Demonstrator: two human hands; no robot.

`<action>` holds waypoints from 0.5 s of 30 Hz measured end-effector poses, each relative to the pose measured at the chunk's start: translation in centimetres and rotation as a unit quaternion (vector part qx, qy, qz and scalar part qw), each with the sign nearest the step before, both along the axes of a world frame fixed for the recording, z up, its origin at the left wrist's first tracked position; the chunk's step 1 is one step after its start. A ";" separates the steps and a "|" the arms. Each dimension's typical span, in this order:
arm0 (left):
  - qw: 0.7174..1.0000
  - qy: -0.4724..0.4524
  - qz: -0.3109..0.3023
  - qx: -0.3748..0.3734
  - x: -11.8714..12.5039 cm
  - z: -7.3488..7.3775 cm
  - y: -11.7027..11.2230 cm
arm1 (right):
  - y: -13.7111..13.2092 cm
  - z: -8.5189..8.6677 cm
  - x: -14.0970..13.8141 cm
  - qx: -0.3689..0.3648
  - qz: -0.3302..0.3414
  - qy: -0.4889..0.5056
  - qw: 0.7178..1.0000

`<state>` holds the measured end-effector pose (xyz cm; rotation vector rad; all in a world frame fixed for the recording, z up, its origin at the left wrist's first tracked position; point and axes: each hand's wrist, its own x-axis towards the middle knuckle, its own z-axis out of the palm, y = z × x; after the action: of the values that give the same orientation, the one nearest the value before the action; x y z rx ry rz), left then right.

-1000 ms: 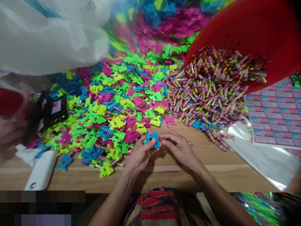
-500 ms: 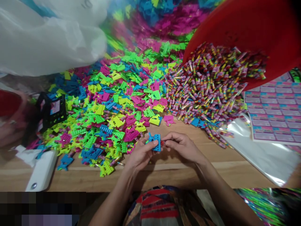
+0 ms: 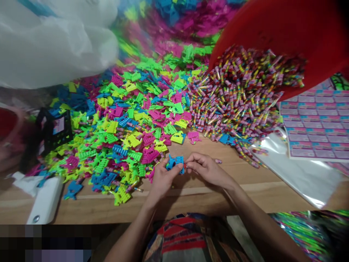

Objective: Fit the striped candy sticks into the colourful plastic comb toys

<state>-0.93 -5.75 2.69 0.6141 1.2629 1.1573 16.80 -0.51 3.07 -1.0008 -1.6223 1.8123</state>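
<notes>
My left hand (image 3: 165,176) is closed on a blue plastic toy piece (image 3: 177,162), flat with slots and a figure-shaped edge, thumb across its front. My right hand (image 3: 205,168) pinches a small red-ended tube (image 3: 185,166) against the right edge of the blue piece; most of the tube is hidden by the fingers. Another small tube (image 3: 218,161) lies on the table just behind my right hand. To the left of my hands spreads a heap of similar green, yellow, pink and blue pieces (image 3: 136,138). A single pink piece (image 3: 194,137) lies ahead.
Striped small tubes (image 3: 234,98) spill from a tipped red tub (image 3: 272,29) at right. Beside them are a label sheet (image 3: 313,127) and a clear plastic bag (image 3: 297,171). A white device (image 3: 46,202), black basket (image 3: 58,127) and white sack (image 3: 54,51) are at left.
The view has shifted slightly. My right hand has pressed the red-ended tube closer to the blue piece, and a small tube now shows behind that hand.
</notes>
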 end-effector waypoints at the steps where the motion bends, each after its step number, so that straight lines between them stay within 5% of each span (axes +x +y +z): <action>1: 1.000 -0.006 0.004 -0.004 0.0 0.1 0.0 | -0.2 -0.1 -0.1 0.014 -0.007 0.002 1.000; 6: 0.989 -0.134 -0.019 -0.057 0.2 0.5 0.1 | -0.9 -0.7 -0.1 0.026 -0.014 0.015 0.999; 12: 0.998 0.062 0.014 -0.017 0.8 0.2 -0.4 | -1.1 -0.2 -0.3 0.144 -0.010 -0.092 0.985; 15: 0.995 0.092 -0.031 -0.021 0.0 1.0 -0.7 | -1.4 0.7 -0.5 0.135 0.005 -0.071 0.988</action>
<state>-0.96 -6.41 3.70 0.7370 1.4110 1.0393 16.29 -1.95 3.78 -1.0165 -1.9001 1.5039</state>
